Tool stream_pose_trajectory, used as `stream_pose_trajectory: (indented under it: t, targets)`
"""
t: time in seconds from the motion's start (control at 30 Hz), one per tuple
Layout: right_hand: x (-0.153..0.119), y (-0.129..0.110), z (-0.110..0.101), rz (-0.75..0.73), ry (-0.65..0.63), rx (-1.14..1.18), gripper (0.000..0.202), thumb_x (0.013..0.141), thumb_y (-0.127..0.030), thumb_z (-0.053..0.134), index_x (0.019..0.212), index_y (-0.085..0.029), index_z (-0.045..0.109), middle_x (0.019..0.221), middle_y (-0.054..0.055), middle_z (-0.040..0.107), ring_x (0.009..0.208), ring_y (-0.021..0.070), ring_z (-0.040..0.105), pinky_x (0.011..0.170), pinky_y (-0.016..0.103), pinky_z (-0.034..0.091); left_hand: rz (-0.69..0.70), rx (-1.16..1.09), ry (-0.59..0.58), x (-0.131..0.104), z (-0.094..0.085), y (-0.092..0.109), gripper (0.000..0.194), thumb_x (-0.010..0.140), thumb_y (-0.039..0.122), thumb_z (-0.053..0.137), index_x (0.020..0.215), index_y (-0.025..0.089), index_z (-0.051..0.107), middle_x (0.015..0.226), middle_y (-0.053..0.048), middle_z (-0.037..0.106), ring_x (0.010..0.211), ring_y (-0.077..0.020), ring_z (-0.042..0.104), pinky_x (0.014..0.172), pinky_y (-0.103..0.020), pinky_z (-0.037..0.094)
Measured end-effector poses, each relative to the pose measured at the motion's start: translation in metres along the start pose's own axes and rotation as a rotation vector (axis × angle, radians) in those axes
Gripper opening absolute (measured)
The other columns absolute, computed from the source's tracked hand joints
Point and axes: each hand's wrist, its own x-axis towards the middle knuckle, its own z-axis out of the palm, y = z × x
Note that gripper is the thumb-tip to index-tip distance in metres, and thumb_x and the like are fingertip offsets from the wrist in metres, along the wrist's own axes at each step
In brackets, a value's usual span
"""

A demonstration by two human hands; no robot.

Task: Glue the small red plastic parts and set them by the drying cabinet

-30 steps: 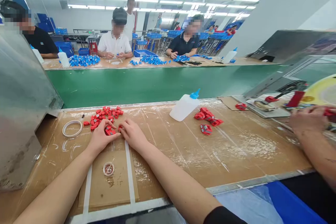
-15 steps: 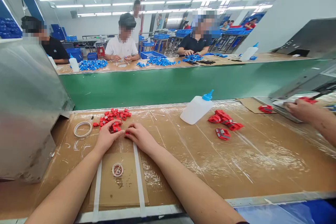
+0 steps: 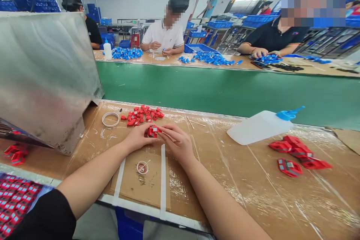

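In the head view, a small red plastic part (image 3: 153,131) with grey faces is between my two hands, just above the cardboard. My left hand (image 3: 137,137) grips it from the left, thumb below and fingers behind. At its right edge, the fingers of my right hand (image 3: 179,143) are pinched together against it; whatever else they may hold is hidden. Right behind the hands lies a pile of similar red parts (image 3: 143,114). Nearer to me, a small round cup (image 3: 142,168) with a thin stick in it sits on a cardboard sheet (image 3: 128,189) with white tape strips.
A tape roll (image 3: 110,119) and cotton swabs (image 3: 197,123) flank the pile. Rightward are a blue-capped bottle (image 3: 253,128) and larger red pieces (image 3: 298,152). A metal housing (image 3: 50,71) stands at left, above a tray of red parts (image 3: 17,202). Co-workers (image 3: 164,37) sit across the green divider (image 3: 168,86).
My view has swung left, bringing the tray of red parts into sight. Both hands have lifted off the pile's front edge toward me, with the red part now between them.
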Motion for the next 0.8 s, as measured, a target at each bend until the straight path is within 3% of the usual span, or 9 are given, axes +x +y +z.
stream_pose_trajectory:
  t: [0.13, 0.3, 0.47, 0.53, 0.63, 0.8]
  targets:
    - [-0.003, 0.005, 0.003, -0.023, -0.087, 0.002, 0.021, 0.114, -0.033, 0.056, 0.123, -0.027, 0.074, 0.113, 0.006, 0.066, 0.098, 0.0255, 0.065, 0.082, 0.041, 0.054, 0.024, 0.01, -0.006, 0.001, 0.001, -0.003, 0.056, 0.079, 0.047, 0.081, 0.128, 0.024, 0.064, 0.103, 0.001, 0.07, 0.086, -0.0149, 0.062, 0.075, -0.023, 0.045]
    - [-0.004, 0.004, 0.005, -0.027, -0.077, 0.002, 0.019, 0.113, -0.032, 0.058, 0.12, -0.028, 0.075, 0.11, 0.006, 0.067, 0.097, 0.0264, 0.065, 0.083, 0.042, 0.054, 0.041, 0.0, 0.003, 0.001, 0.003, -0.009, 0.058, 0.08, 0.042, 0.08, 0.132, 0.024, 0.063, 0.106, -0.001, 0.071, 0.089, -0.0162, 0.065, 0.08, -0.025, 0.048]
    - [-0.006, 0.003, 0.007, 0.124, -0.01, 0.066, 0.015, 0.109, -0.036, 0.064, 0.114, -0.029, 0.077, 0.108, 0.005, 0.066, 0.097, 0.0251, 0.064, 0.085, 0.039, 0.054, 0.019, -0.149, -0.012, -0.001, 0.008, -0.008, 0.073, 0.081, 0.038, 0.079, 0.147, 0.023, 0.051, 0.118, -0.006, 0.069, 0.096, -0.0192, 0.067, 0.087, -0.03, 0.054]
    - [-0.009, 0.008, 0.008, 0.188, 0.019, 0.1, 0.017, 0.107, -0.039, 0.068, 0.118, -0.03, 0.075, 0.115, 0.006, 0.062, 0.104, 0.0259, 0.062, 0.09, 0.04, 0.054, 0.026, -0.271, -0.061, -0.001, 0.008, -0.005, 0.083, 0.082, 0.041, 0.079, 0.154, 0.023, 0.042, 0.126, -0.009, 0.066, 0.101, -0.0209, 0.067, 0.091, -0.032, 0.055]
    - [-0.011, 0.018, 0.008, 0.265, 0.014, 0.22, 0.038, 0.102, -0.043, 0.074, 0.136, -0.031, 0.064, 0.134, 0.008, 0.053, 0.119, 0.0282, 0.056, 0.101, 0.042, 0.051, 0.06, -0.336, -0.096, -0.002, 0.006, -0.002, 0.077, 0.089, 0.047, 0.072, 0.156, 0.025, 0.04, 0.133, -0.01, 0.063, 0.115, -0.0235, 0.064, 0.102, -0.036, 0.052]
    - [-0.01, 0.022, 0.005, 0.372, -0.142, 0.465, 0.055, 0.104, -0.045, 0.071, 0.152, -0.033, 0.046, 0.152, 0.007, 0.041, 0.138, 0.0299, 0.042, 0.117, 0.047, 0.04, 0.081, -0.495, -0.089, 0.001, 0.005, -0.002, 0.071, 0.088, 0.046, 0.076, 0.148, 0.021, 0.048, 0.13, -0.012, 0.064, 0.123, -0.0262, 0.061, 0.106, -0.038, 0.049]
